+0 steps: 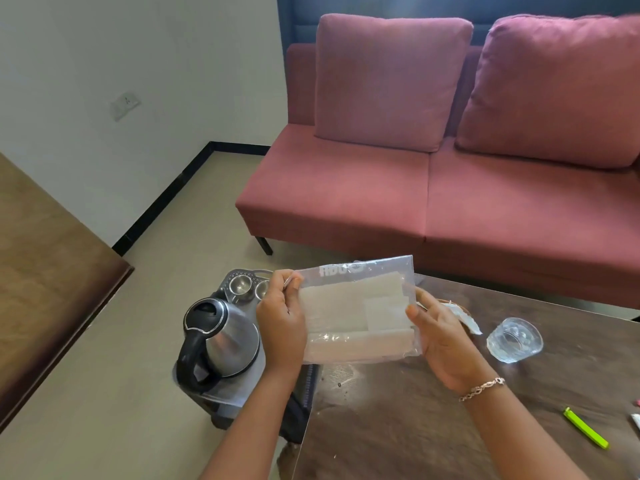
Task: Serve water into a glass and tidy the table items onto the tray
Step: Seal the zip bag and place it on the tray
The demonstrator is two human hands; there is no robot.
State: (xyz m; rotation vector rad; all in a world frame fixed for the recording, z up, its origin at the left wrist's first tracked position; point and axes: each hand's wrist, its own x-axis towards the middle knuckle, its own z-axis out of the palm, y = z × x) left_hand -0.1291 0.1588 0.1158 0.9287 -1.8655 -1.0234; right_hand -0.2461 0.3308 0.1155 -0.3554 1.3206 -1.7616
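You hold the clear bag [356,313] up over the worktop [398,427] with both hands — left hand [282,323] pinching one side, right hand [446,341] the other. Keep your fingers tight, then carry it left to the tray [242,275] — beside the kettle [221,337].

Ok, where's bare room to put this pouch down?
Bare table lies below the plastic pouch, between both hands, left and right, left of the glass and green clip. The tray is crowded by the kettle and steel cups.
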